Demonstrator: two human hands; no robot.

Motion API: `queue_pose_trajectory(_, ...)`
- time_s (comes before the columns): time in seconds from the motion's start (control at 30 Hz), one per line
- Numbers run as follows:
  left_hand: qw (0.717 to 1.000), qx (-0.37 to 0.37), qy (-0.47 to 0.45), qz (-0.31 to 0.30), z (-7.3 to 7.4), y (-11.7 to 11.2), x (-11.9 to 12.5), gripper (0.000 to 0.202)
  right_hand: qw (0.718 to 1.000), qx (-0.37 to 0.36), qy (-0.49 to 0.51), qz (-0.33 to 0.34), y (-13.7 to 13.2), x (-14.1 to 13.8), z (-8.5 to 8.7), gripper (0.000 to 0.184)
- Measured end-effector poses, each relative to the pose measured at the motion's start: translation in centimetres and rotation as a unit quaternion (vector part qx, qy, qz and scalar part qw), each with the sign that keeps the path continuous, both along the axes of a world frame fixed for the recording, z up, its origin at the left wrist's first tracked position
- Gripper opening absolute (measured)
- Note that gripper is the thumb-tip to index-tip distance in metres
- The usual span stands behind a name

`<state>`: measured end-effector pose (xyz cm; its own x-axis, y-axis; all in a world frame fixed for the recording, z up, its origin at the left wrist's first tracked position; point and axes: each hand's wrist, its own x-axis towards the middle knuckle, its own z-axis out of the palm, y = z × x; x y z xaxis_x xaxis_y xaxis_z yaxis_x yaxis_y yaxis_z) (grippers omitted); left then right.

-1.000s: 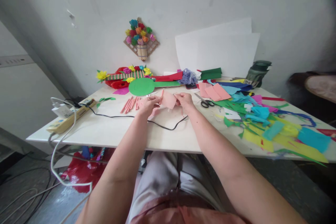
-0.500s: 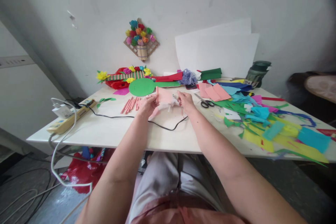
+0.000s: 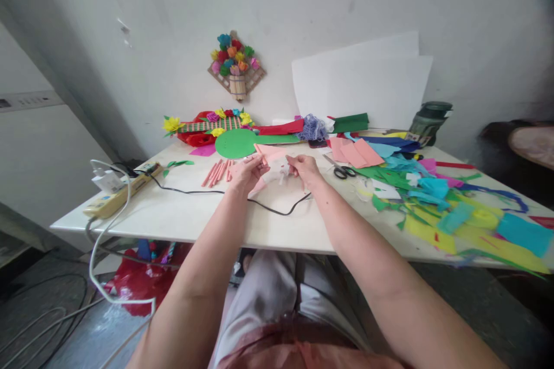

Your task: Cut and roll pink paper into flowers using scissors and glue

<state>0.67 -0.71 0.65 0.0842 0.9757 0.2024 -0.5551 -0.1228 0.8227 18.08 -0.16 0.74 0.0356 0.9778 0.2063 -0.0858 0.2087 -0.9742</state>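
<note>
My left hand is closed on a pink paper roll. From the roll a pink paper sheet stretches to the right, tilted so that only a narrow part shows. My right hand is pinched just right of the sheet; what its fingers hold, if anything, is too small to name. Below and between the hands are clear whitish scraps and a pink piece. Several finished-looking pink rolls lie beside my left hand. Black-handled scissors rest right of my right hand.
A black cord crosses the table in front of my hands. At left sits a power strip with a white cable. Coloured paper scraps cover the right side. Behind are a green paper disc, pink sheets and a bottle.
The pink sheet has gone from facing me broadly to a tilted, narrower shape. The roll in my left hand now leans. My right hand's fingers have shifted slightly, and the view has turned a little left.
</note>
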Motion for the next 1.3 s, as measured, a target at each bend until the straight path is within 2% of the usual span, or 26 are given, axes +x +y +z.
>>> queue_pose_trajectory(0.2, 0.999, -0.024, -0.038, 0.004, 0.2, -0.3, 0.3, 0.005, 0.999, 0.013, -0.033, 0.01, 0.2, -0.2, -0.5, 0.043)
queue_pose_trajectory(0.4, 0.998, -0.042, -0.051, 0.011, 0.2, -0.3, 0.6, 0.01, 0.994, 0.053, -0.031, 0.086, 0.5, -1.1, -1.0, 0.031)
queue_pose_trajectory(0.57, 0.997, -0.035, -0.071, 0.008, 0.1, -0.1, 0.7, 0.009, 0.994, 0.068, -0.02, 0.079, 0.1, -1.2, -0.7, 0.029)
queue_pose_trajectory(0.73, 0.995, -0.056, -0.076, 0.011, -0.1, 0.0, 0.8, 0.014, 0.996, 0.07, -0.011, 0.062, -0.4, -1.3, -0.3, 0.029)
queue_pose_trajectory(0.87, 0.994, -0.064, -0.087, -0.002, 0.1, 0.0, 1.2, 0.015, 0.996, 0.053, 0.012, 0.071, -0.4, -1.7, -0.3, 0.018)
queue_pose_trajectory(1.07, 0.995, -0.05, -0.088, -0.022, -0.3, 0.2, 1.5, 0.013, 0.994, 0.049, 0.022, 0.091, -0.8, -2.5, -0.1, 0.027)
queue_pose_trajectory(1.3, 0.997, -0.038, -0.056, -0.024, -0.7, 0.5, 1.4, 0.016, 0.988, 0.044, 0.064, 0.136, -1.1, -2.1, 0.2, 0.026)
